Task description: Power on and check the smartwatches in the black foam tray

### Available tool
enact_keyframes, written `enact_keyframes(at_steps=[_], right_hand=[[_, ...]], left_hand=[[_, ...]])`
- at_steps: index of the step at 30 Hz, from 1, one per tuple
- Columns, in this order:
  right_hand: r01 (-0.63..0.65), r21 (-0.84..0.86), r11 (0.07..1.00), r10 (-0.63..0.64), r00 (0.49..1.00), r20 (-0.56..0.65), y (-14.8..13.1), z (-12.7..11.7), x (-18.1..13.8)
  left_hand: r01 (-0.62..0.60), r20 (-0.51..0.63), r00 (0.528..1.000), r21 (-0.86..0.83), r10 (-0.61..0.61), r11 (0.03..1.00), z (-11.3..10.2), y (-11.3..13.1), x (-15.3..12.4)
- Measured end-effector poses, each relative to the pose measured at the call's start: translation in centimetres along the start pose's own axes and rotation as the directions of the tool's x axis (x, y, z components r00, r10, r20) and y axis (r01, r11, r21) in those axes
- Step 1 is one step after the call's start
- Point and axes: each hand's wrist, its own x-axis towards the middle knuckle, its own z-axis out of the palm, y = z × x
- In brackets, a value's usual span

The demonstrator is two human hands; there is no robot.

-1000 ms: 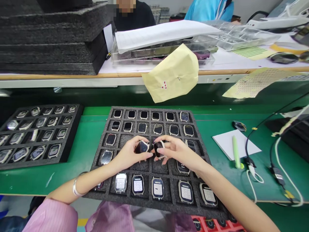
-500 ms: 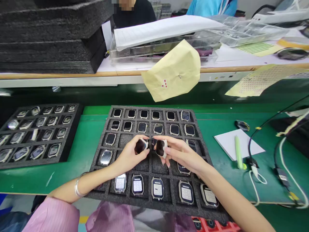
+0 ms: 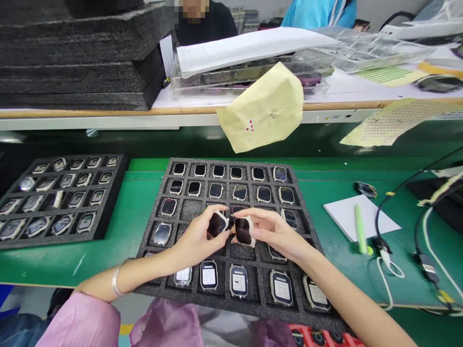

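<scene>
L hand & R hand each grip 1 watch body over foam tray.

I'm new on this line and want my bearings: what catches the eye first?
The left hand and right hand hold two dark-screened watch bodies side by side over the black foam tray at centre. Lit screens glow in its near row; a yellow envelope overhangs the shelf edge behind.

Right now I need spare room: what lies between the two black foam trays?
Only bare green bench mat, seen in the head view.
</scene>
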Motion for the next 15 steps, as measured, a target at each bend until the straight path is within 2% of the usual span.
enact_keyframes(at_steps=[6, 15], right_hand=[[0.027, 0.029, 0.999, -0.026, 0.999, -0.033, 0.14, 0.21, -0.03], [-0.002, -0.061, 0.998, -0.008, 0.988, -0.156, 0.05, 0.53, -0.32]], left_hand=[[-0.05, 0.002, 0.999, -0.005, 0.05, 0.999, -0.02, -0.17, -0.07], [-0.059, 0.067, 0.996, -0.011, 0.059, 0.998, -0.14, -0.02, -0.1]])
